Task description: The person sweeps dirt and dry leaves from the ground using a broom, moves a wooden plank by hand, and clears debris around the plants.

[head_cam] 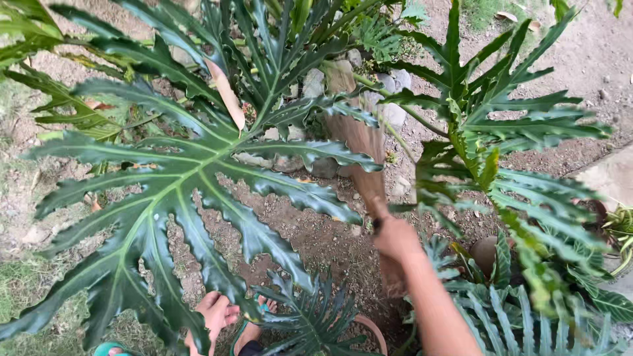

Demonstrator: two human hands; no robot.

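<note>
Seen from above in a garden bed, the person's left hand (214,315) grips the tip of a large, deeply lobed green leaf (178,191) near the bed's front edge, fingers (227,310) curled together over the leaf's end. Just beside it, a sandalled foot (254,326) rests on the soil (310,237), next to a terracotta pot (372,329) holding a smaller lobed plant (310,316). To the right, the right hand (394,238) is clamped around the handle of a brown grass broom (359,142), its bristles fanning toward the grey stones (389,92) at the bed's far side. More lobed fronds (501,125) spread along the right edge.
</note>
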